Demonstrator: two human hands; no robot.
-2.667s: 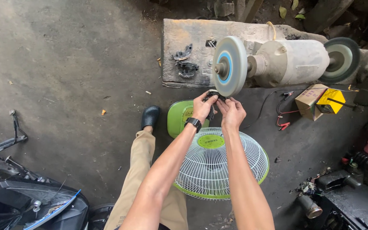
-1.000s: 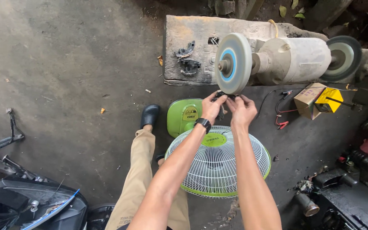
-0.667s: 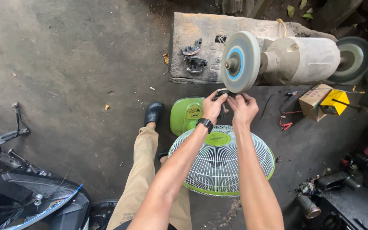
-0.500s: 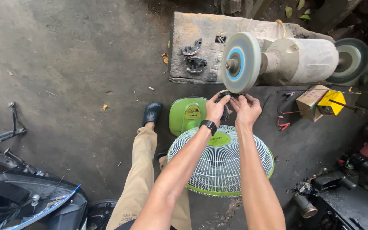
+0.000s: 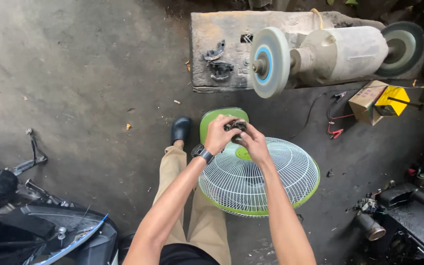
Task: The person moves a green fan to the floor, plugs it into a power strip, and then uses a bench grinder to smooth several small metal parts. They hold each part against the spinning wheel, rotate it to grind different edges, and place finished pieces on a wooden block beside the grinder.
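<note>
Left hand [image 5: 219, 133], right hand [image 5: 253, 143] both grasping small dark part [image 5: 235, 126] (over green fan [image 5: 258, 179]).

A rough repair workshop: a bench grinder [image 5: 320, 54] sits on a concrete block [image 5: 222, 49], a fan [image 5: 258, 179] lies on the stained concrete floor [image 5: 84, 88], near a motorbike [image 5: 30, 221] and scattered metal parts [image 5: 393, 216].

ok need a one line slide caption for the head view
Both hands, left hand and right hand, grip a small dark part above a green fan.
</note>
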